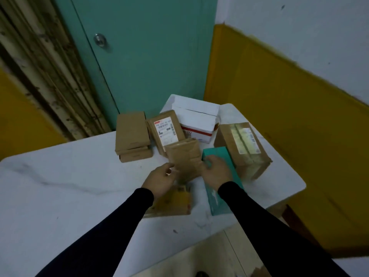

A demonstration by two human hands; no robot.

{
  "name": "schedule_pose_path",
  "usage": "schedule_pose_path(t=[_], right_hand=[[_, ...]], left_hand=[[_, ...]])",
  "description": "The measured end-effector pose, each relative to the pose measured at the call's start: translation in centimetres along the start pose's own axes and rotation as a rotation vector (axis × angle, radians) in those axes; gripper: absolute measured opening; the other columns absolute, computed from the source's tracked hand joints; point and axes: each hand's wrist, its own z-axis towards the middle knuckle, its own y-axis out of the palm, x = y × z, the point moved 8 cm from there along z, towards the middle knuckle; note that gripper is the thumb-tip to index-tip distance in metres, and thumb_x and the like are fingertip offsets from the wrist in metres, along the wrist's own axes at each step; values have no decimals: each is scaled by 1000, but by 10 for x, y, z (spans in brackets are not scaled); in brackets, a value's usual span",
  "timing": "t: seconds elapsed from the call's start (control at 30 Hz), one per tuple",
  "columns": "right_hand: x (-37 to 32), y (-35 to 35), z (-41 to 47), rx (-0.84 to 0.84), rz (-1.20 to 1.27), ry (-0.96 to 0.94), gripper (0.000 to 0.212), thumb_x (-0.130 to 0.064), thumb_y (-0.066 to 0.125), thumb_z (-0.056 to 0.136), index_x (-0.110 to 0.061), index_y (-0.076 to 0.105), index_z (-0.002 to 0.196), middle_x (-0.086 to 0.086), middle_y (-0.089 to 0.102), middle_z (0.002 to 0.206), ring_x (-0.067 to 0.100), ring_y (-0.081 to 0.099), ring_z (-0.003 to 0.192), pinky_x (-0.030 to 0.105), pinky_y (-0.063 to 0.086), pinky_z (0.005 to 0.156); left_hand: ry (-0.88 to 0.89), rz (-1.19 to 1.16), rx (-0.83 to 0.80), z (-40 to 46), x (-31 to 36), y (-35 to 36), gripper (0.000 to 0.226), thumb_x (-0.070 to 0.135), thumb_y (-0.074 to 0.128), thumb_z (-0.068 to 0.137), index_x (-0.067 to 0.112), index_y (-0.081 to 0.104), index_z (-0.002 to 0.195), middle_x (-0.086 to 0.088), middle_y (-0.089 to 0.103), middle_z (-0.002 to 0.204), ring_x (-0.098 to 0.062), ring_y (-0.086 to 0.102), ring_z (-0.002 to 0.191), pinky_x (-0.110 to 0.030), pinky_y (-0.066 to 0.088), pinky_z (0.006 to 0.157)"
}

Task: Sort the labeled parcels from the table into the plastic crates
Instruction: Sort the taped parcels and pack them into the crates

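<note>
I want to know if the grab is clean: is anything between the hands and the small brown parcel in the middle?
Nothing visible: the left hand and right hand sit at either side of the small brown parcel. The teal box lies under the right hand. No crate is in view.

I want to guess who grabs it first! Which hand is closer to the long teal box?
The right hand. It rests on the teal box, covering its middle. The left hand is apart from it, on the far side of the small brown parcel between the hands.
</note>
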Motion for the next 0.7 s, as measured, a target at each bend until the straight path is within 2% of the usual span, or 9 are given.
schedule_pose_path(t=[0.07,0.17,0.23,0.27,0.33,0.43,0.57,0.63,0.7], right_hand=[[25,-13,8,61,-137,124,66,-49,54,94,-13,38,146,17,39,145,35,44,130,40,37,108],[63,-3,8,-92,-310,277,107,-74,58,78,-20,8,155,18,20,153,38,34,137,43,35,112],[79,7,2,-146,-361,307,116,-76,61,74,-25,-3,156,18,10,155,39,32,138,44,34,113],[85,10,0,-146,-368,317,114,-73,62,75,-28,-5,156,19,12,155,39,33,137,45,35,112],[88,9,-4,-122,-349,317,108,-66,64,77,-31,-1,155,20,24,151,38,37,134,45,36,111],[63,-20,-5,-49,-308,227,100,-67,64,73,-29,17,154,14,38,148,34,42,132,42,41,108],[1,-95,-17,61,-192,86,92,-62,65,78,-25,27,153,7,47,145,30,47,130,38,42,103],[-29,-131,-28,124,79,-19,79,-53,71,78,-26,39,146,2,56,133,25,56,118,37,48,98],[-46,-140,-34,69,407,-86,65,-49,76,73,-34,47,130,-5,66,114,20,67,101,38,54,90]], left_hand=[[10,17,-31,3,13,19,44,38,45,100,25,44,143,-2,55,139,-16,54,112,-23,37,89],[77,23,-125,4,38,56,33,27,45,100,25,55,131,-1,60,128,-12,53,101,-23,38,83],[97,43,-215,6,44,81,30,24,43,100,23,57,128,-2,60,121,-13,51,99,-26,43,81],[95,53,-244,9,44,90,26,23,42,100,23,57,122,-3,59,115,-14,50,96,-28,44,83],[76,51,-269,12,42,94,19,23,41,100,24,54,115,-3,57,110,-16,51,95,-29,43,85],[22,-84,-242,13,44,82,28,30,40,103,20,59,121,-2,61,119,-16,57,102,-32,45,94],[-66,-411,-91,4,50,48,27,47,45,100,27,55,114,0,64,104,-17,62,93,-33,53,85],[-22,-672,-75,1,63,32,36,49,50,97,22,60,118,-8,69,113,-27,67,100,-37,56,84],[56,-970,-146,-6,86,15,35,44,50,98,20,63,120,-10,70,117,-26,71,98,-39,59,83]])
